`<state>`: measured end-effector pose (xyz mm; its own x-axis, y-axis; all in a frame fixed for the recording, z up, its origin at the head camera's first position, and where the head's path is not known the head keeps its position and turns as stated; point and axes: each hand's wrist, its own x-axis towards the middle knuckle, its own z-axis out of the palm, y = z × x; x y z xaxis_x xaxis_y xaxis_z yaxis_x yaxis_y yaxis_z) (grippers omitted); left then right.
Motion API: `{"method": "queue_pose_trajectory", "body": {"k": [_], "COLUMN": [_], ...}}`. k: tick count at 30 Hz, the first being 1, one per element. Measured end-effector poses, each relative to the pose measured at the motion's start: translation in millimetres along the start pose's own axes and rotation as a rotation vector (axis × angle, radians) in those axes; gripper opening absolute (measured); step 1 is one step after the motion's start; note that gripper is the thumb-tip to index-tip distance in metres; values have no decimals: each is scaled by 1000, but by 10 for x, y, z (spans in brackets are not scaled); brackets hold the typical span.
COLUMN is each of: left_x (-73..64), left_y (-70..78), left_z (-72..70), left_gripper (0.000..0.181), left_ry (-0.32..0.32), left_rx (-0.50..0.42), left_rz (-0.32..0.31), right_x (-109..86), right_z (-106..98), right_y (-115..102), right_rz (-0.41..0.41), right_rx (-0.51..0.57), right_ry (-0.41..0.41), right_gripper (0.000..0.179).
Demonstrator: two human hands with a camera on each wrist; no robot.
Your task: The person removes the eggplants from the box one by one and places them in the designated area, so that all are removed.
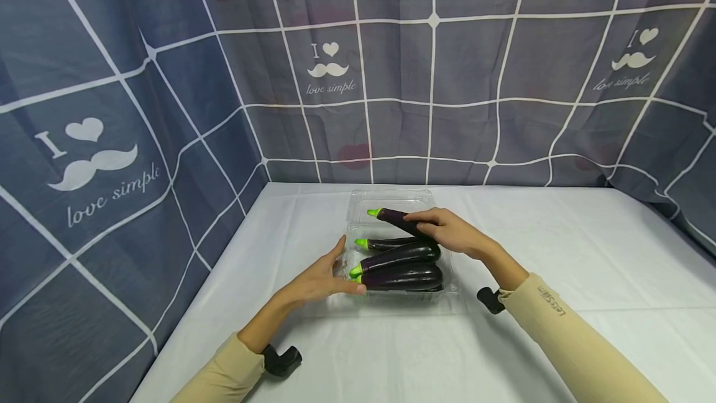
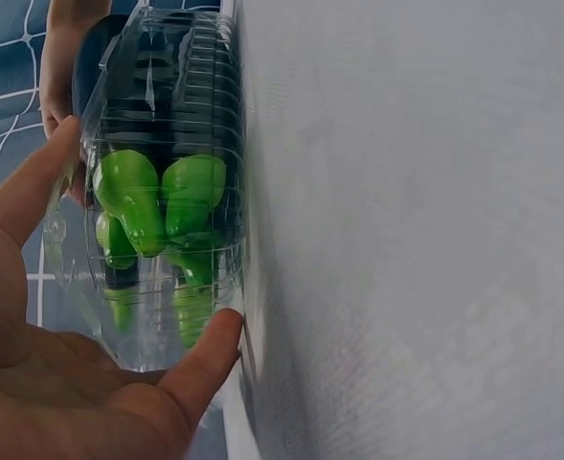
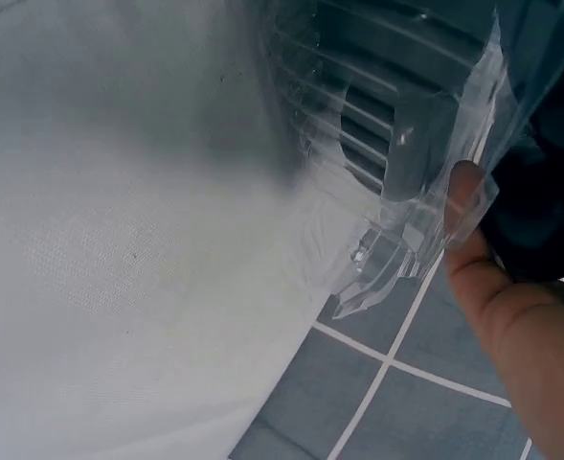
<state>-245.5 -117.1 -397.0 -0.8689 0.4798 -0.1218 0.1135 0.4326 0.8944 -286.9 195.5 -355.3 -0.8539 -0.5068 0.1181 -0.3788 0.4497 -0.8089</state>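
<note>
A clear plastic clamshell container (image 1: 450, 272) stands with its lid (image 1: 358, 205) folded back behind it. Several dark purple eggplants (image 1: 405, 277) with green stem ends lie in it, stems to the left. My right hand (image 1: 454, 230) grips one eggplant (image 1: 391, 219) by its thick end, tilted above the back of the container. In the right wrist view, fingertips touch the dark eggplant (image 3: 540, 216) and the container's clear rim. At the container's left end, my left hand (image 1: 316, 280) rests with spread, fairly straight fingers; the left wrist view shows green stems (image 2: 128, 192) through the wall.
A white cloth covers the table (image 1: 559, 235). Blue-grey checked curtains (image 1: 391, 79) hang behind it and along both sides. A black wrist camera (image 1: 282, 361) sits on the left wrist, another (image 1: 490, 300) on the right.
</note>
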Motion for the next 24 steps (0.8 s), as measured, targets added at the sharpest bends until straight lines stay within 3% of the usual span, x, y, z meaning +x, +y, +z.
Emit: {"method": "queue_pose_trajectory", "body": {"k": [15,24], "left_x": [3,1], "left_y": [8,15], "left_z": [-5,-8], "left_gripper": [121,120], "left_ry": [-11,-13], "left_rx": [9,13], "left_rz": [9,16], "right_x": [-66,-134], "right_z": [-53,-77], "right_y": [3,4], "right_rz": [55,85], "right_rx": [9,-40], "right_ry": [154,245], "right_gripper": [44,55]}}
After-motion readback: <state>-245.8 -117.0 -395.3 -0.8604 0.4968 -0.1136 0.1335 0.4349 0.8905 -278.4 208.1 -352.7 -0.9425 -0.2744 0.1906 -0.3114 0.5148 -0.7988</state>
